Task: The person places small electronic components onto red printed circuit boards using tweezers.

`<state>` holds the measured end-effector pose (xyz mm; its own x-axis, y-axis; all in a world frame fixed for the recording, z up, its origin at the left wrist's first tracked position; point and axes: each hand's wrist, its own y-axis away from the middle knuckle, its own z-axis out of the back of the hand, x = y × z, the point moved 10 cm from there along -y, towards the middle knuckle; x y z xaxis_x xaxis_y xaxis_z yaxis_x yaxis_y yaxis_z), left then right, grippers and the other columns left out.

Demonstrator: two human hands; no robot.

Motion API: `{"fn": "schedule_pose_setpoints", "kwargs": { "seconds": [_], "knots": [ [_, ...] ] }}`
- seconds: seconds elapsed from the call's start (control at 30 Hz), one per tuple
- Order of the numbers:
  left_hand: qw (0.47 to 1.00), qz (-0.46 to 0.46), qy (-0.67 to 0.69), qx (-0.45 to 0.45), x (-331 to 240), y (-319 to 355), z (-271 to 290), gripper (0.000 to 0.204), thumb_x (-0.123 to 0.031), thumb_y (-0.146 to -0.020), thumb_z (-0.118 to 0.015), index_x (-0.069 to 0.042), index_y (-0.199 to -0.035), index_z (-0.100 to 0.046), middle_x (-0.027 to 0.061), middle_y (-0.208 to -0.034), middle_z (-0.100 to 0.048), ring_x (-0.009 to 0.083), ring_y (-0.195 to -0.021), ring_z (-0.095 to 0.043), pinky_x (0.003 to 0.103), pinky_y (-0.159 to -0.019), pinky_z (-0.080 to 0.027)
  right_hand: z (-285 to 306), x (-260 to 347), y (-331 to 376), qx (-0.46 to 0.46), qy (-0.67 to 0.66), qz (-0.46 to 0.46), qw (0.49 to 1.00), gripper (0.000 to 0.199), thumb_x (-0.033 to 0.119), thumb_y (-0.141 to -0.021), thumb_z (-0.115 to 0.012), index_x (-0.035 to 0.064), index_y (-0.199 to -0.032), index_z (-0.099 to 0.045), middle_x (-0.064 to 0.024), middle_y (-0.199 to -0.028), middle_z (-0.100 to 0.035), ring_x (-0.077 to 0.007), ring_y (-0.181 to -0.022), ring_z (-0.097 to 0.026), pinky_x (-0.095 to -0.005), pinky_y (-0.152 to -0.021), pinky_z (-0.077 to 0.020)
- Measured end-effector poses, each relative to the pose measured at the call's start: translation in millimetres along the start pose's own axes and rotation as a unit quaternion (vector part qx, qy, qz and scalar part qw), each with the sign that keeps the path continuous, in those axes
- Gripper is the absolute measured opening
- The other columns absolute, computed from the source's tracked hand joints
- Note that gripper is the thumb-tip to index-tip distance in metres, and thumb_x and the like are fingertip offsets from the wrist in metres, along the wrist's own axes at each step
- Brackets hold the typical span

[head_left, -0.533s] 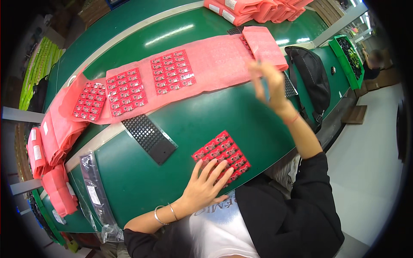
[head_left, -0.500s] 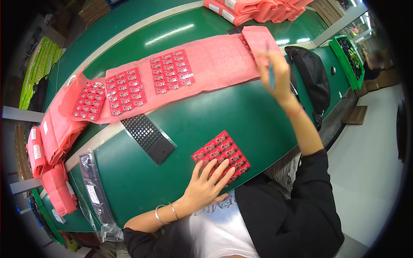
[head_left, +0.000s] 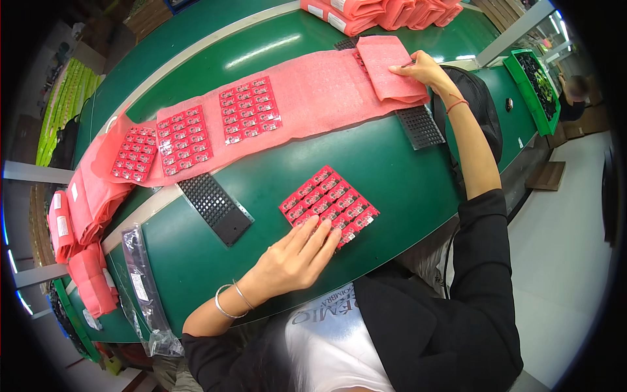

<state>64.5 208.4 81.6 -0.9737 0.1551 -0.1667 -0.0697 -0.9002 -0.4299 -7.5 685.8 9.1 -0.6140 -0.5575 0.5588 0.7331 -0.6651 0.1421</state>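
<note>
Since the earlier frame my right hand (head_left: 421,68) has dropped onto the far folded pink foam sheet (head_left: 392,75), fingers loosely curled pressing it, while my left hand (head_left: 294,258) rests flat, fingers spread, on the near red component panel (head_left: 330,202).

Factory packing line: long green surface (head_left: 405,176), pink foam sheet (head_left: 326,98) carrying red component grids (head_left: 250,110) (stacked pink bundles (head_left: 385,10) behind).

Red component panel (head_left: 330,204) flat on green table – folded pink foam sheet (head_left: 395,77) far right.

Left hand (head_left: 297,255) flat, fingers spread; right hand (head_left: 418,67) outstretched, arm extended.
</note>
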Motion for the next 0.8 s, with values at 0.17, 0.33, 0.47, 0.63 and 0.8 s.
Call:
{"fn": "schedule_pose_setpoints", "kwargs": {
  "seconds": [0.17, 0.33, 0.47, 0.63, 0.8],
  "knots": [
    [0.996, 0.033, 0.041, -0.069, 18.4, -13.1, 28.5, 0.040, 0.003, -0.074, -0.075, 0.003, -0.114, -0.070, 0.0166, -0.114, -0.074, 0.0338, -0.108, -0.073, 0.039, -0.091, -0.062, -0.1, 3.5, -6.7, 0.024, -0.070, 0.037, 0.997, 0.064, 0.039, -0.073, -0.093, -0.0100, -0.108, -0.072, -0.0186, -0.099, -0.075, -0.0268, -0.088, -0.073, -0.0374, -0.082, -0.0569],
    [0.993, 0.044, -0.021, -0.110, 28.9, -16.4, 53.4, 0.027, -0.001, -0.081, -0.075, 0.002, -0.108, -0.073, 0.0143, -0.110, -0.076, 0.0312, -0.102, -0.074, 0.036, -0.087, -0.063, 33.8, 64.2, 9.6, -0.132, 0.114, 0.121, 0.977, 0.079, 0.030, -0.074, -0.091, 0.0010, -0.136, -0.052, -0.0177, -0.120, -0.068, -0.0302, -0.105, -0.069, -0.0395, -0.091, -0.0549],
    [0.990, 0.066, -0.027, -0.121, 31.9, -7.7, 61.2, 0.026, 0.000, -0.082, -0.075, 0.002, -0.108, -0.073, 0.0140, -0.110, -0.076, 0.0306, -0.102, -0.075, 0.036, -0.086, -0.063, -1.4, 165.6, 65.5, -0.233, 0.278, 0.241, 0.900, 0.069, 0.012, -0.075, -0.081, 0.0064, -0.136, -0.049, -0.0154, -0.120, -0.062, -0.0352, -0.106, -0.067, -0.0443, -0.085, -0.0591],
    [0.987, 0.085, -0.054, -0.123, 34.7, 5.0, 69.2, 0.026, 0.000, -0.082, -0.075, 0.001, -0.108, -0.073, 0.0138, -0.111, -0.076, 0.0308, -0.102, -0.075, 0.036, -0.086, -0.063, -77.6, 233.6, 100.9, -0.315, 0.375, 0.324, 0.809, 0.031, 0.014, -0.086, -0.071, 0.0086, -0.115, -0.061, -0.0076, -0.107, -0.063, -0.0225, -0.095, -0.071, -0.0354, -0.059, -0.0605],
    [0.981, 0.100, -0.079, -0.148, 52.8, -5.2, 82.2, 0.033, 0.006, -0.074, -0.076, -0.004, -0.106, -0.076, 0.0151, -0.114, -0.075, 0.0347, -0.108, -0.074, 0.038, -0.086, -0.063, -55.4, 225.8, 94.0, -0.275, 0.285, 0.347, 0.850, 0.038, 0.008, -0.085, -0.071, 0.0088, -0.121, -0.058, -0.0132, -0.106, -0.063, -0.0296, -0.092, -0.072, -0.0424, -0.065, -0.0611]
  ]
}}
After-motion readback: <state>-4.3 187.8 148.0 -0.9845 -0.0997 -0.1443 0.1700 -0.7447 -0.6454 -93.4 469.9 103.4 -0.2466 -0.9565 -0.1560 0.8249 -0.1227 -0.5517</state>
